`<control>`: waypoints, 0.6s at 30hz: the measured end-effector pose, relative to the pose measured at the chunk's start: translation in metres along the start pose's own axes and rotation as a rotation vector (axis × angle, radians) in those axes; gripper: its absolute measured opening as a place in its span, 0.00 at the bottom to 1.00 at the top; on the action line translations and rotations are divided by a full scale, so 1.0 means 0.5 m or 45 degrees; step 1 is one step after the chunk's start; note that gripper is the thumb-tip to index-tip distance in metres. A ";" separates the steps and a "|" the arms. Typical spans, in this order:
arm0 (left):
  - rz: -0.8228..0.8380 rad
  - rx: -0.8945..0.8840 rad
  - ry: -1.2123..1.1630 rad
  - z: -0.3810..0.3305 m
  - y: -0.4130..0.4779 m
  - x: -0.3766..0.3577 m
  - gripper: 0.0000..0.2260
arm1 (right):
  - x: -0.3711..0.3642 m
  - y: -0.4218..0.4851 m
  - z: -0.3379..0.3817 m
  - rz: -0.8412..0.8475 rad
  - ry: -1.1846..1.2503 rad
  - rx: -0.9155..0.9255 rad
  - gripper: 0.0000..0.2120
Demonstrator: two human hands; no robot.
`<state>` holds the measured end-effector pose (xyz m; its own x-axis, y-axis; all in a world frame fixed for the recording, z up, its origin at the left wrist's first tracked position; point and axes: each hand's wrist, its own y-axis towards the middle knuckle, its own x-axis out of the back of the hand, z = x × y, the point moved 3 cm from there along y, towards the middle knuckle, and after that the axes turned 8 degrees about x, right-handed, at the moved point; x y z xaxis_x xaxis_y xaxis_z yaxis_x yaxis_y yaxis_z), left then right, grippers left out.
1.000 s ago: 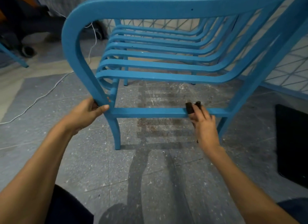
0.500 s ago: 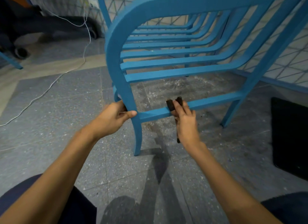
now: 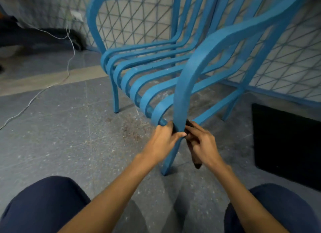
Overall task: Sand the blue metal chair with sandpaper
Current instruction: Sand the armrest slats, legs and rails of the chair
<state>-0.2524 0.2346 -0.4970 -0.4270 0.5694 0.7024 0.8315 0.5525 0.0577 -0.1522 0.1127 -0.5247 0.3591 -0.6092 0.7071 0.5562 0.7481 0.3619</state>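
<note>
Blue chair (image 3: pixel 191 68) is standing on the floor (image 3: pixel 69 137); we are gripping its leg (image 3: pixel 180 104) with the left hand (image 3: pixel 163 140) and pinching sandpaper (image 3: pixel 197 163) against it with the right hand (image 3: pixel 202 146), aiming for short, firm strokes.

Chair (image 3: pixel 184 87) stood upright: blue, slatted seat, curved arms. Sandpaper (image 3: pixel 197 162), a dark strip, lay against the near front leg's right side, lower end dangling.

A speckled grey floor (image 3: pixel 60 146) crossed by a beige band (image 3: pixel 43 83) meets a white wall (image 3: pixel 139 21) with a diamond grid. A white cable (image 3: pixel 69 68) trails across the floor; a black mat (image 3: pixel 286 146) lies at right.
</note>
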 end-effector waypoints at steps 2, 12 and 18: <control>0.046 0.091 -0.014 -0.035 0.008 -0.028 0.18 | 0.040 -0.013 -0.002 -0.046 0.038 -0.135 0.27; -0.413 0.522 -0.527 0.068 0.109 0.247 0.10 | 0.040 -0.042 0.059 -0.302 0.129 -0.379 0.25; -0.293 0.733 -0.582 0.184 0.201 0.219 0.05 | 0.023 -0.049 0.088 -0.430 0.164 -0.418 0.24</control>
<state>-0.2483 0.4084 -0.4794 -0.7754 0.5275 0.3471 0.4415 0.8459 -0.2991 -0.1947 0.0989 -0.4985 0.1962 -0.8466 0.4948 0.8571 0.3931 0.3328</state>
